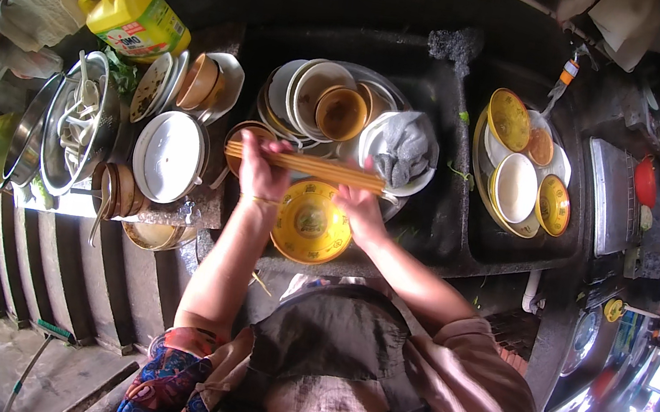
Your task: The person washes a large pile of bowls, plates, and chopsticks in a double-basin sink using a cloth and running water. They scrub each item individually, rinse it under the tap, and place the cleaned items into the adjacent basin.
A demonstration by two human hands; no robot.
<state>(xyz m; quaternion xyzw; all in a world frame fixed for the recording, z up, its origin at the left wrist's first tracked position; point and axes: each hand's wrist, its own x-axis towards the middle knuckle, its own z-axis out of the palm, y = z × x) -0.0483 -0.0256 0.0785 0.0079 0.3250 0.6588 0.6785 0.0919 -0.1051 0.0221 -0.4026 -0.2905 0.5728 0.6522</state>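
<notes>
Gap between cloth-filled bowl and sink divider; yellow bowl blocks below chopsticks.

Counter: jug at the back, spoons in a basin, out left!
Left sink: bowl stack behind the chopsticks, wide bowl in front, cloth in a dish at right.
Right sink: small bowls on a platter!

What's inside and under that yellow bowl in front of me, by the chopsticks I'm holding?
Inside the yellow bowl, only its dark pattern shows; any clear water would be hard to tell. Whatever lies directly beneath it is covered by the bowl itself.
</notes>
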